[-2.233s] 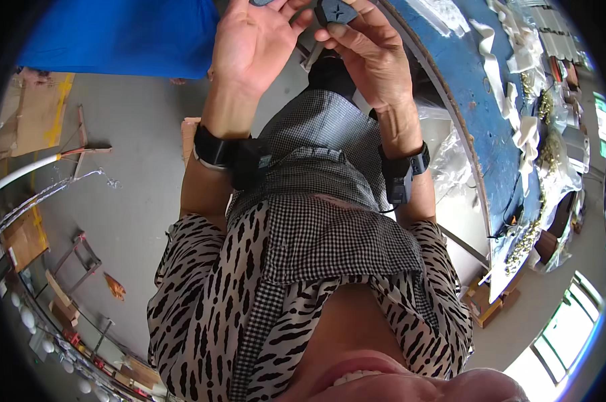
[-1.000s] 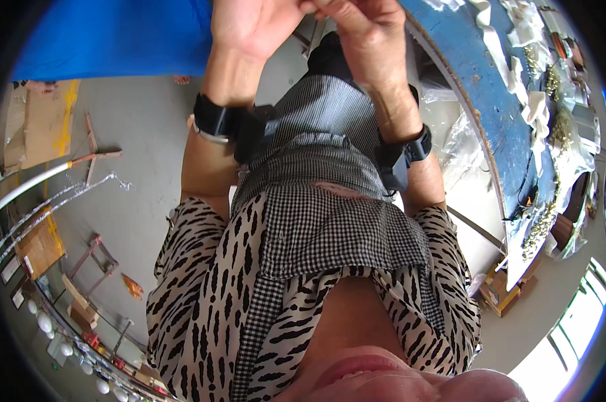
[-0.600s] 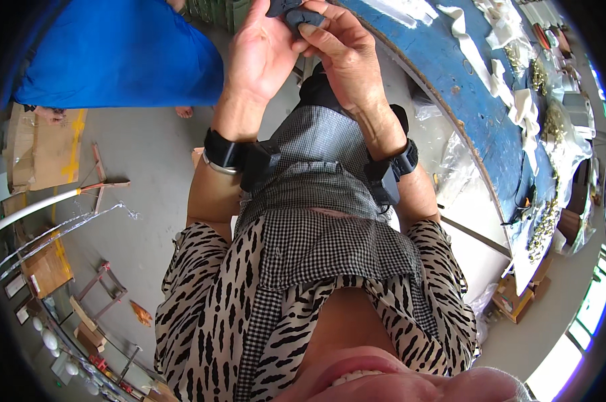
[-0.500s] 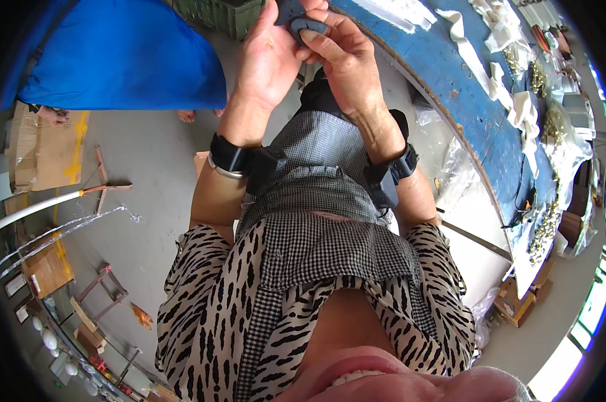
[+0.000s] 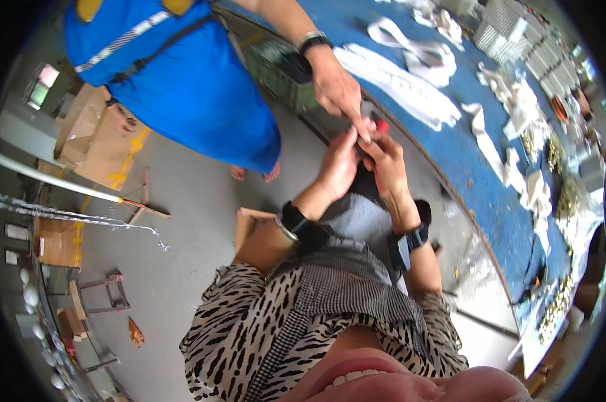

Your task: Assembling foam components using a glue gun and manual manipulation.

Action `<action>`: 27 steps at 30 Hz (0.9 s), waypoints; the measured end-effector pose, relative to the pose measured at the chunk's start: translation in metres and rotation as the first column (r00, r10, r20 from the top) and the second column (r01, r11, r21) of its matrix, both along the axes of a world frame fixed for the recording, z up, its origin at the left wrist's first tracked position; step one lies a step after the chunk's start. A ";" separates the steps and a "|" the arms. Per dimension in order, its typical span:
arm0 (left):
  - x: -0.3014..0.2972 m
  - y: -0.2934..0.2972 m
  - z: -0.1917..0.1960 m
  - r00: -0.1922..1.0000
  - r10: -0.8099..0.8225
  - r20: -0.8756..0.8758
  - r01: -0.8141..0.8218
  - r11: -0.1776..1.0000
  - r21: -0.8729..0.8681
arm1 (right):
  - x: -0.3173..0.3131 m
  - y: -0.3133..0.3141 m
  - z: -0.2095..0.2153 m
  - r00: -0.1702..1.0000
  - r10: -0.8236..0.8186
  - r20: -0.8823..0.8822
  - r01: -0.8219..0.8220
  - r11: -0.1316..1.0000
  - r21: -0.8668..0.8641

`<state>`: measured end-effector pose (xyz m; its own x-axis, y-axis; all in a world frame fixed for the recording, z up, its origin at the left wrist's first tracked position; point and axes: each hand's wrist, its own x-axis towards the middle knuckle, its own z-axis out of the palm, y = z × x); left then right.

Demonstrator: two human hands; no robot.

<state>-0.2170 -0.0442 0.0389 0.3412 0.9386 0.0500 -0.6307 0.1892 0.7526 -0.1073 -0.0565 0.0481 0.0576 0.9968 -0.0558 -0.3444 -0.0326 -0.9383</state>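
Both of my hands are raised close together in front of my apron. My left hand [image 5: 339, 165] is closed, its fingertips meeting the right hand's fingers; what lies in it is hidden. My right hand [image 5: 387, 166] is closed in a pinch, with whatever it grips too covered to name. A co-worker's hand [image 5: 336, 86] reaches down from above, its index finger touching at my fingertips. Just beyond my right fingers a small red thing [image 5: 382, 125] shows, its kind unclear.
A blue-topped table [image 5: 443, 151] curves along my right, bearing white fabric strips [image 5: 400, 84] and small brass-coloured parts [image 5: 557, 301]. The co-worker in a blue apron [image 5: 189, 100] stands ahead left, near a green crate [image 5: 279, 77]. Cardboard [image 5: 92, 144] and a small stool frame [image 5: 102, 293] are at left.
My hands have moved lower and rightward in view. The dark grey rounded piece between them no longer shows clearly. A co-worker's arm has come in and touches my fingers.
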 end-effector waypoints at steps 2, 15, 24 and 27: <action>0.001 0.000 -0.005 1.000 0.008 0.021 -0.008 1.000 -0.030 | -0.001 0.001 -0.005 0.999 -0.024 -0.041 0.023 0.999 -0.023; 0.001 -0.002 -0.019 0.999 0.031 -0.018 -0.033 0.995 -0.098 | 0.007 -0.004 -0.024 0.997 0.026 -0.068 -0.025 1.000 0.016; -0.003 0.009 -0.043 0.995 -0.019 0.097 0.035 0.986 -0.162 | 0.014 -0.013 -0.025 0.979 0.115 -0.170 -0.121 0.992 -0.026; -0.007 0.012 -0.051 0.973 -0.087 0.215 0.135 0.967 -0.218 | 0.015 -0.015 -0.025 0.974 0.137 -0.178 -0.144 0.989 -0.024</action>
<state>-0.2236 -0.0320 -0.0123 0.4490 0.8896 -0.0838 -0.7300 0.4193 0.5398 -0.0928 -0.0715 0.0235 -0.0967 0.9914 -0.0886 -0.4934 -0.1251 -0.8608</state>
